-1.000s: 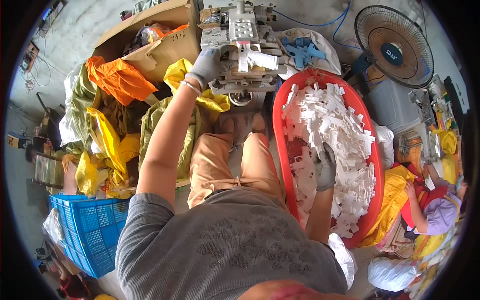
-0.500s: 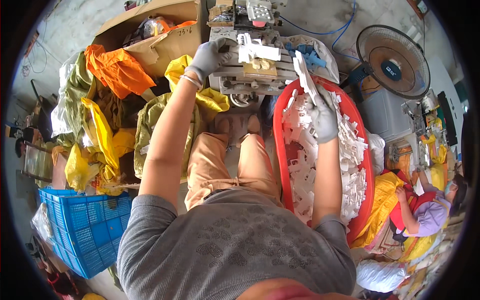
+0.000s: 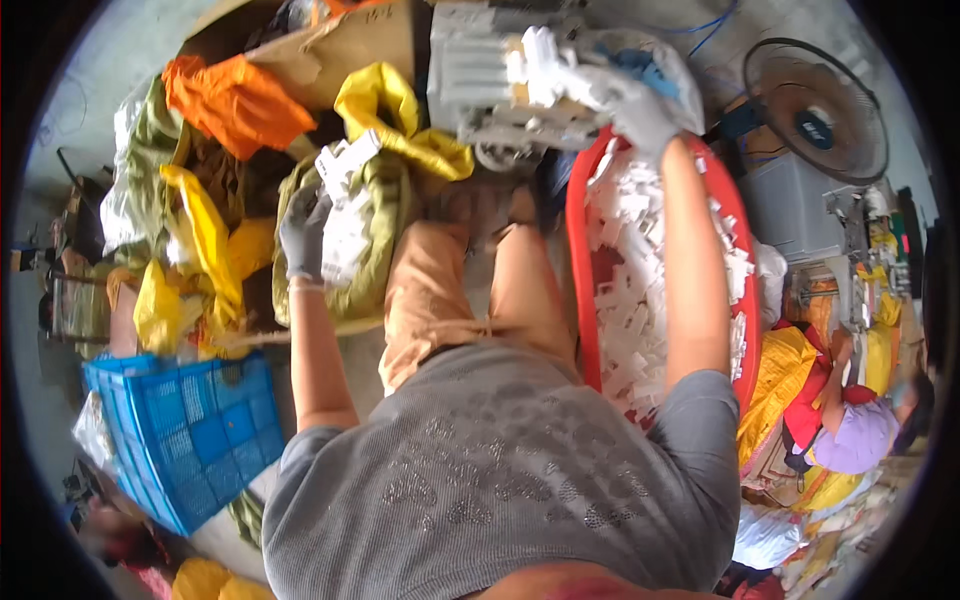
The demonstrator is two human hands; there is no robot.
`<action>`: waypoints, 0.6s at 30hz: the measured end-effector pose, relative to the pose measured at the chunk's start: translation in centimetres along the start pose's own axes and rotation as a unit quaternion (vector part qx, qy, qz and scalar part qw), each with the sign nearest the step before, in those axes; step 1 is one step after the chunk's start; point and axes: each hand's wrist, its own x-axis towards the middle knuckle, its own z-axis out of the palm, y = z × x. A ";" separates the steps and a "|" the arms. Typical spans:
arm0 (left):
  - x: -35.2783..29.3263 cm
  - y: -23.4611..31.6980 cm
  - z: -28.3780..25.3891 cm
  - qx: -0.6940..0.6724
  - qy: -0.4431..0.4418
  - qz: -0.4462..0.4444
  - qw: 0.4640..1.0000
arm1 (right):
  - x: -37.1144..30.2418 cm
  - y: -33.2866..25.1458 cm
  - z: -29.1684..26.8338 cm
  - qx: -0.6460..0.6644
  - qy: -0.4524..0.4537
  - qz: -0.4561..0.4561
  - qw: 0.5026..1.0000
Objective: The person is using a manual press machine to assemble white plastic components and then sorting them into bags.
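Note:
My left hand (image 3: 305, 232), in a grey glove, is over the olive sack (image 3: 382, 240) at my left knee. Its fingers are curled at a white gun-shaped plastic part (image 3: 347, 162) that sticks up above the sack's mouth; motion blurs the grip. More white (image 3: 346, 240) shows inside the sack. My right hand (image 3: 642, 118), gloved too and blurred, reaches to the bench machine (image 3: 470, 75) ahead of me. It grips another white plastic part (image 3: 548, 65), which lies over the machine's fixture. How the part sits there is too smeared to tell.
A red tub (image 3: 580, 290) heaped with white plastic parts (image 3: 628, 270) stands at my right. Beyond it are a fan (image 3: 815, 125) and a seated person (image 3: 850, 430). Leftward are a cardboard box (image 3: 350, 55), an orange cloth or bag (image 3: 235, 105), yellow bags (image 3: 205, 245) and a blue crate (image 3: 190, 430).
My left hand has gone from the machine back and left to the olive sack with a white part. My right hand has moved from above the red tub forward to the machine, carrying another.

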 end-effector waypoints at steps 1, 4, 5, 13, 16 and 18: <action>-0.8 -0.9 -0.5 -0.028 0.022 0.011 0.999 | -1.0 0.1 -0.7 0.032 0.011 0.012 0.999; -1.7 -3.4 -2.8 0.153 0.076 0.025 0.985 | -5.3 -0.3 -0.2 0.066 0.159 0.015 0.985; -2.0 -3.5 -2.7 0.222 0.080 0.027 0.971 | -7.0 2.0 -0.7 0.079 0.183 0.062 0.978; -4.3 -13.2 -8.0 0.255 -0.142 -0.030 0.956 | -26.4 19.7 -0.6 0.036 0.212 0.290 0.933; -6.6 -13.9 -4.7 0.336 -0.268 -0.069 0.900 | -33.2 22.3 0.1 -0.155 0.180 0.357 0.903; -7.8 -14.1 -3.6 0.415 -0.312 -0.042 0.854 | -35.5 22.7 1.2 -0.249 0.067 0.382 0.887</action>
